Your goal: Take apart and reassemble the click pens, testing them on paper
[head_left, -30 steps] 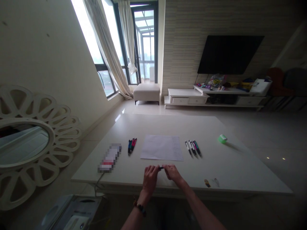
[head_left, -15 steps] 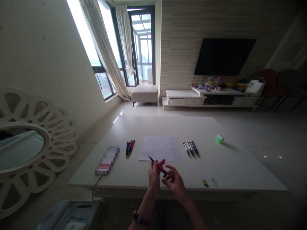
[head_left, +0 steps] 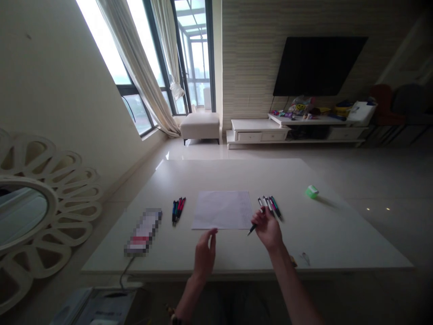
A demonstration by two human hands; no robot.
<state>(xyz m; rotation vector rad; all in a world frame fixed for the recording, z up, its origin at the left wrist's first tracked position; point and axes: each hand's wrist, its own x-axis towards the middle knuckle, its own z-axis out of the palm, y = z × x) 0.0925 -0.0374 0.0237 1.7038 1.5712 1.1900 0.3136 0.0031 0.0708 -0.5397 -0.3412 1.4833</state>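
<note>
A big white worktop (head_left: 333,234) has a sheet of paper (head_left: 222,210) in the middle, a bunch of pens (head_left: 178,211) to its left and more pens (head_left: 269,206) to its right. The right hand (head_left: 268,230) has a closed grip on a pen (head_left: 252,230) just beside the paper's corner. The left hand (head_left: 203,255) is open and empty, near the front edge.
</note>
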